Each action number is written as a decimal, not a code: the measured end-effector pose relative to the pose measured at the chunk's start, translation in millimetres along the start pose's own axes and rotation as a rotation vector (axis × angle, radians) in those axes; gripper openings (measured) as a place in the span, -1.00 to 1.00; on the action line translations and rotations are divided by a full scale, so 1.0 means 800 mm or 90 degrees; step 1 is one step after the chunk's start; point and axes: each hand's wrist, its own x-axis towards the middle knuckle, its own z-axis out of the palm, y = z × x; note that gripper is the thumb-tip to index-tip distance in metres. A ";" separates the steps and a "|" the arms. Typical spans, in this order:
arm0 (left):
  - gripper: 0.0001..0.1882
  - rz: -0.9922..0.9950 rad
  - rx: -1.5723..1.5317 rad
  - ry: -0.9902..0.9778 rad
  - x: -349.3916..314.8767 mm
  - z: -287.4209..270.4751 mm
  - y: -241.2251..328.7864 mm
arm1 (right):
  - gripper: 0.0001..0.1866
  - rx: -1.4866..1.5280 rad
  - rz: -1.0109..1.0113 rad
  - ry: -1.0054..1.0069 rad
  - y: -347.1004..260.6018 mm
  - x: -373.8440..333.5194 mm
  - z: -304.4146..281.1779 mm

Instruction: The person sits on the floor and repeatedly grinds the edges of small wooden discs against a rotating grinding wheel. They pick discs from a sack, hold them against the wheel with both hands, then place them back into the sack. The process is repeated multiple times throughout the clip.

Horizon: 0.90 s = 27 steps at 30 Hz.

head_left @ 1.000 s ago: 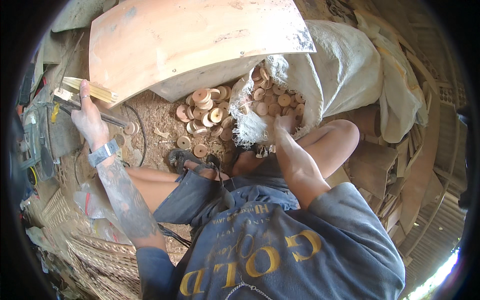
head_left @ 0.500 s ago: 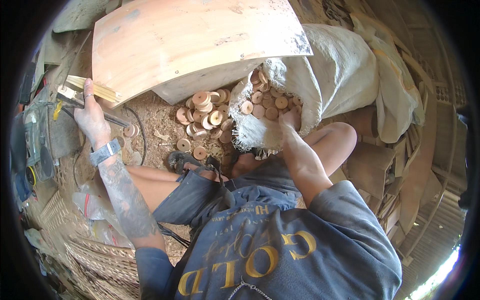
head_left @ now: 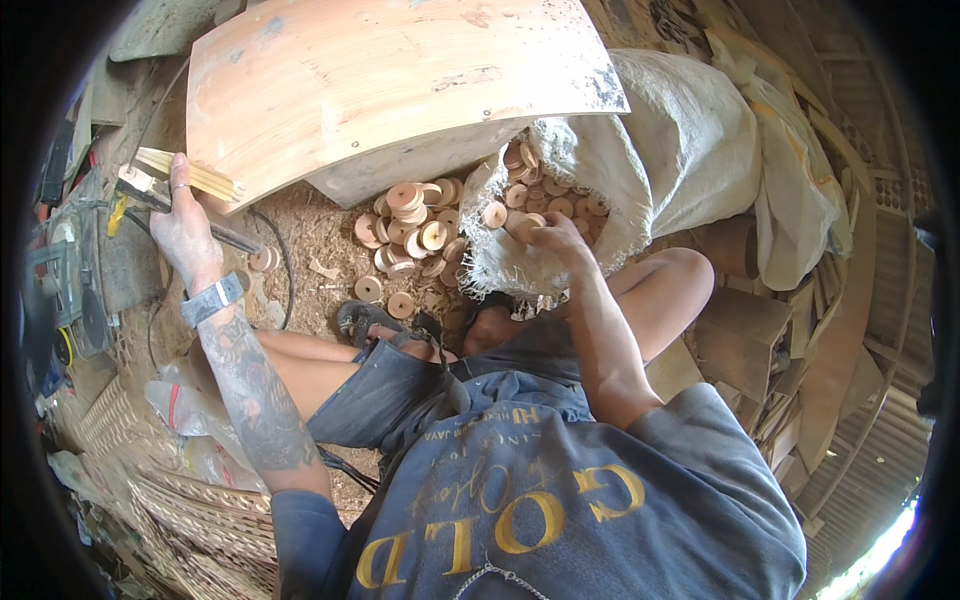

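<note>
At the left, my left hand (head_left: 187, 240) is closed round a dark bar (head_left: 235, 237), the fingers mostly hidden beneath it. Pale wooden strips (head_left: 205, 180) lie against the bar by my thumb. My right hand (head_left: 560, 240) is in the mouth of a white woven sack (head_left: 625, 195), its fingers closed on a small round wooden disc (head_left: 522, 228) with a centre hole. More such discs fill the sack's opening. Left of the sack, a heap of loose wooden discs (head_left: 405, 235) lies on the sawdust-covered floor.
A large wooden board (head_left: 390, 75) with a curved edge stands ahead of me. Black cable (head_left: 287, 265) curls on the floor at the left. Scrap wood pieces (head_left: 740, 325) are stacked at the right, and woven matting (head_left: 200, 520) lies at the lower left.
My right hand has come up and slightly left from deeper at the sack's near side, and its fingers now hold a disc. The left hand stays almost still.
</note>
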 end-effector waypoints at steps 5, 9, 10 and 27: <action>-0.42 -0.009 -0.011 0.015 -0.004 0.002 0.003 | -0.08 -0.249 0.103 0.221 -0.017 -0.006 0.069; -0.44 -0.005 0.002 0.008 -0.007 0.002 0.006 | -0.14 -0.432 0.056 0.133 -0.043 -0.039 0.071; -0.44 -0.008 0.002 0.005 -0.007 0.002 0.006 | -0.18 -0.414 -0.048 0.181 -0.051 -0.050 0.073; -0.44 -0.004 -0.017 -0.017 -0.007 -0.002 0.008 | -0.16 0.004 -0.537 -0.168 -0.108 -0.130 0.186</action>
